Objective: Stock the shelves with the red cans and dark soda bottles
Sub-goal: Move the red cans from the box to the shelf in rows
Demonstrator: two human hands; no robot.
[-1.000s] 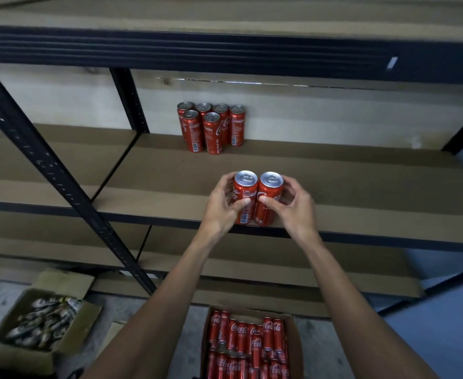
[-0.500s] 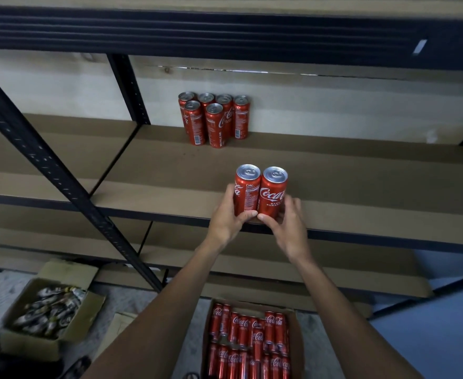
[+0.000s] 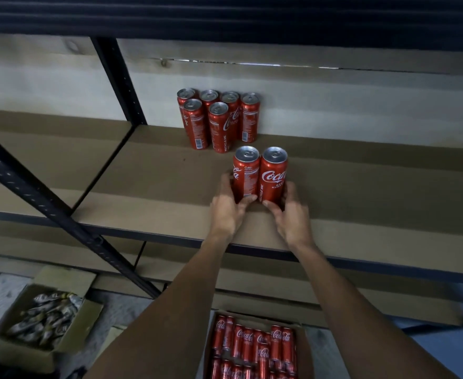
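Red cans are seen in three places. Two are held upright and touching, side by side, over the middle of the shelf (image 3: 148, 187): the left can (image 3: 246, 176) is grasped low down by the left hand (image 3: 228, 210), whose fingers are curled round its left side with the thumb across its near face. The right can (image 3: 273, 177) is grasped the same way by the right hand (image 3: 291, 214), fingers wrapped round its right side and the thumb laid at its base. Both bases are hidden by the fingers, so it cannot be told whether the cans rest on the board.

Six cans (image 3: 219, 121) are stood in a tight group at the far edge of the shelf, against the wall (image 3: 334, 105) and just left of the held pair. A black post (image 3: 118, 83) is set to their left.

On the floor, near and below the arms, an open box (image 3: 302, 351) is packed with more red cans. A second box (image 3: 20, 351) is placed at the near left; its silvery contents are too blurred to be identified.
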